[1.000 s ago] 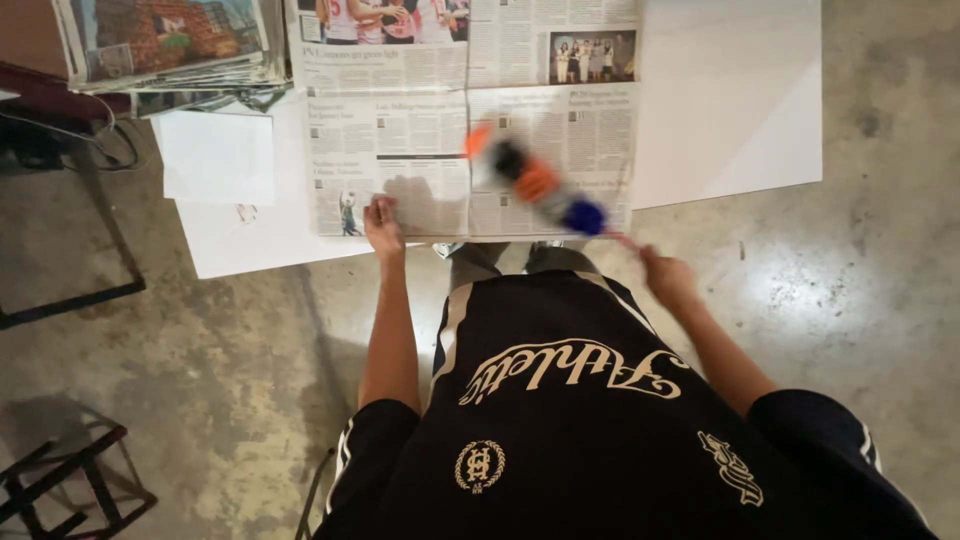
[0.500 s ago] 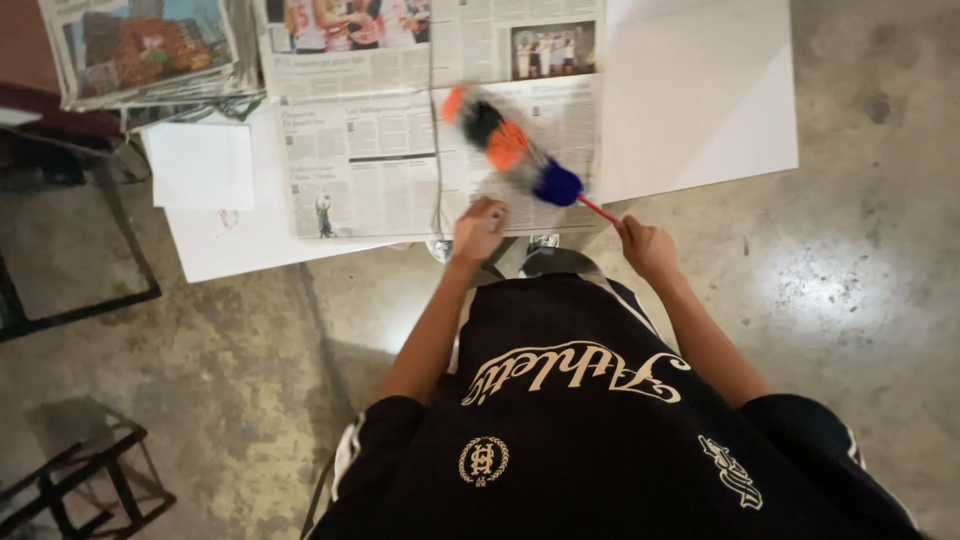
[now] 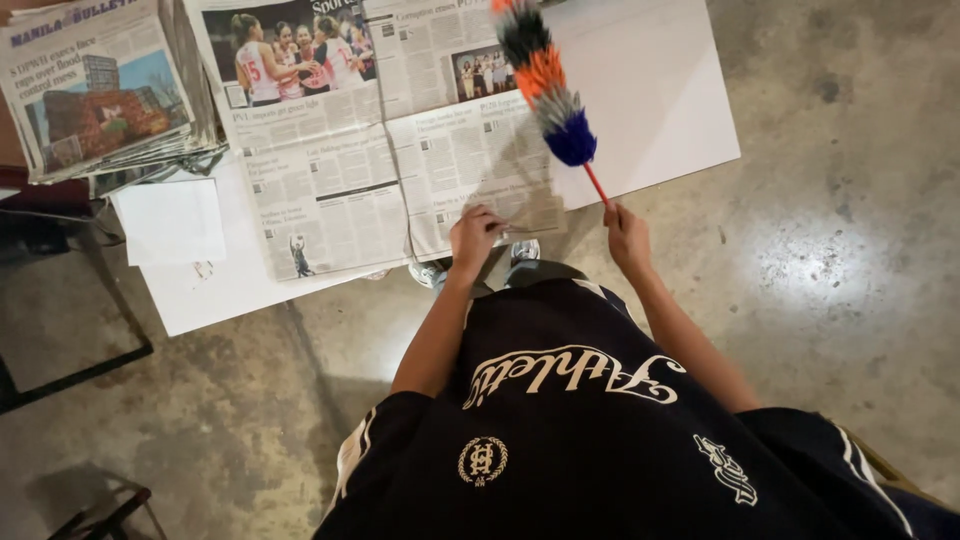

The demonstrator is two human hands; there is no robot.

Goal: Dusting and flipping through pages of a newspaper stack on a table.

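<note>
Head view, looking down. Right hand (image 3: 627,238): grip closed round the thin red handle of a feather duster (image 3: 545,85), whose orange, grey and blue head stands over the open newspaper (image 3: 340,170) and the white worktop (image 3: 660,120). Left hand (image 3: 474,237): fingers bent, tips pressing the newspaper's near edge; holds nothing. Newspaper lies spread flat on the worktop, approx. centre. Stack of folded newspapers (image 3: 100,100) at far left, just beside it; loose white sheet (image 3: 170,220) below the stack. Concrete floor (image 3: 820,270) around; shoes (image 3: 520,252) partly hidden under worktop edge
</note>
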